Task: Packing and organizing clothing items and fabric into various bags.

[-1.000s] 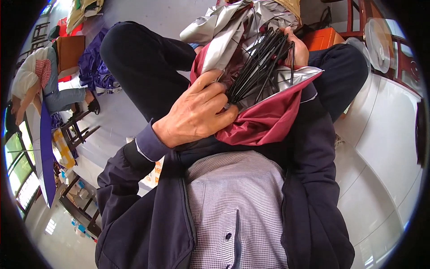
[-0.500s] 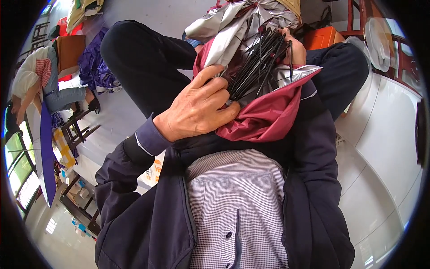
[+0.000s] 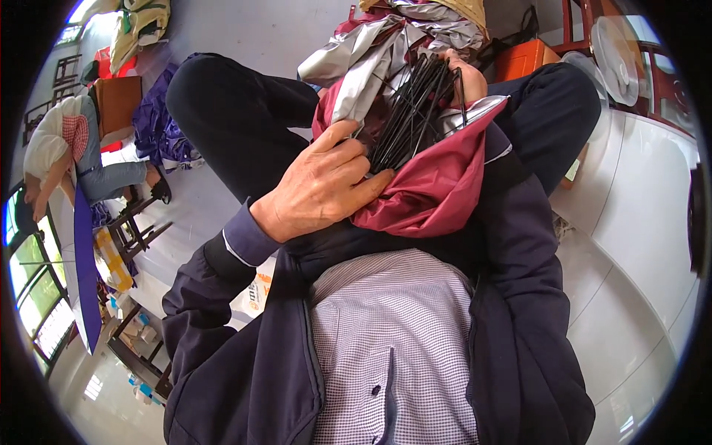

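In my lap lies a partly folded umbrella (image 3: 426,196), its canopy dark red outside and silver inside, with a thick bundle of thin black ribs (image 3: 411,107) exposed in the middle. My left hand (image 3: 319,182) is closed on the canopy cloth at the near left side of the ribs, thumb and fingers pinching its edge. On the far right of the bundle, my right hand (image 3: 469,80) curls against the ribs; its wrist and some fingers are hidden behind them and the raised red cloth. Silver cloth (image 3: 356,59) spreads beyond the ribs.
Beyond the umbrella are a yellowish cloth bundle (image 3: 467,11) and an orange box (image 3: 525,59). Dark wooden furniture and clear plastic stand at far right. To the left are purple fabric (image 3: 154,122), a brown box (image 3: 119,104) and another person (image 3: 55,148) bending over.
My right hand and the ribs have shifted slightly left, bringing the raised red cloth with them. My left hand keeps its hold on the canopy. The whole view has tilted a little.
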{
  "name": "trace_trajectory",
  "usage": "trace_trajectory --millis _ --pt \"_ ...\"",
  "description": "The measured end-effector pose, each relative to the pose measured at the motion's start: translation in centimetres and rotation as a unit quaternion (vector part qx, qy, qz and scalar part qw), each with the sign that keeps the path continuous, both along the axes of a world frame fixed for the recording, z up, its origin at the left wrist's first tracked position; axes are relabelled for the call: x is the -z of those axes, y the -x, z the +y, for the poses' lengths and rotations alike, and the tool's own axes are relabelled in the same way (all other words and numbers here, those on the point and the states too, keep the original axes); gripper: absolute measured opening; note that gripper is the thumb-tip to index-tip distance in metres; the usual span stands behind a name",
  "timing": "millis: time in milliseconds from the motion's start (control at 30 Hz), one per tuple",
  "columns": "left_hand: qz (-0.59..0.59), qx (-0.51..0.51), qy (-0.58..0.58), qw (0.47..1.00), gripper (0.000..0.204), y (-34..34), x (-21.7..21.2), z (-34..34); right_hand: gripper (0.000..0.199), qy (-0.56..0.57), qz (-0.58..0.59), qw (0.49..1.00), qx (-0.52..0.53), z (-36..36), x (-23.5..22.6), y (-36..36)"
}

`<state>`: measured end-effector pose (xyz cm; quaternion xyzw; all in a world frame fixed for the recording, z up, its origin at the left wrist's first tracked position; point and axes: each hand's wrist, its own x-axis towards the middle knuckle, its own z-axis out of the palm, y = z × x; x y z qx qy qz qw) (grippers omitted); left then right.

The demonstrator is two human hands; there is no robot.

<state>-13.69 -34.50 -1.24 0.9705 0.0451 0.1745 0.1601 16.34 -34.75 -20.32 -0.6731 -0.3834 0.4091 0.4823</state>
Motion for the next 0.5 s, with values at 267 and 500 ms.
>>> trace_trajectory --millis 267,500 --pt "0.008 0.071 0.028 0.997 0.025 -0.8 0.6 1.3 0.043 0.001 0.114 0.988 0.107 0.9 -2.1 1.1" --pt "0.099 0.091 0.005 0.991 0.034 -1.1 0.4 2.1 0.035 0.001 0.120 0.979 0.162 1.8 -5.6 4.2"
